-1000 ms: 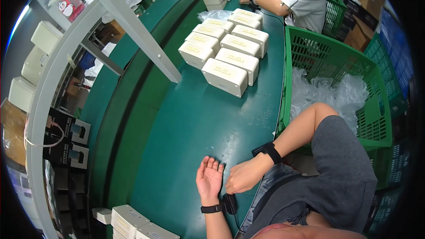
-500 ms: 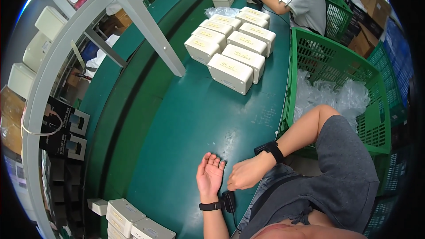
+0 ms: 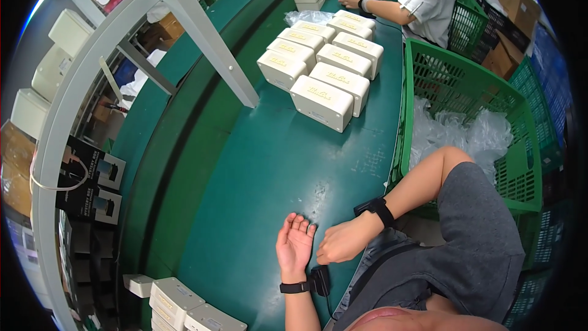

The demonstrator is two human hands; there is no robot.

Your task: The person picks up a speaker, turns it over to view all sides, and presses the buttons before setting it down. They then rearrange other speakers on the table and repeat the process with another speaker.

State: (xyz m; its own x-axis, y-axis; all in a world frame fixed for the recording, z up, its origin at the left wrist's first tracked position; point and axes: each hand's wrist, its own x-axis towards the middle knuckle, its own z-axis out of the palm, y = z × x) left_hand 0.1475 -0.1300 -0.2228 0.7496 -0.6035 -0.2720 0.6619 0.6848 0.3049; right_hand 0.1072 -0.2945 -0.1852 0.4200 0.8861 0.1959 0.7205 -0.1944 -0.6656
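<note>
My left hand (image 3: 296, 247) rests palm up on the green worktop (image 3: 245, 208), its fingers loosely bent and apart, holding nothing. A black band with a small black box (image 3: 319, 280) and a cable is strapped round that wrist. Just to its right, my right hand (image 3: 345, 240) is closed with its back up. The curled fingers hide whatever might be inside. It sits close above the small black box; whether they touch I cannot tell. Another black wristband (image 3: 375, 211) is on my right wrist. Farther off stand several cream-coloured boxes (image 3: 321, 103) with gold lettering, in two rows.
More cream boxes (image 3: 177, 303) are stacked at the lower left. A green plastic crate (image 3: 468, 64) with clear plastic bags (image 3: 465, 135) stands at the right. A grey metal post (image 3: 202, 30) rises on the left. At the far end a co-worker (image 3: 425, 0) handles a pale box.
My hands keep nearly the same pose; the whole view has shifted slightly. At the far end the co-worker's hands and torso have moved, and a pale box shows under the hands.
</note>
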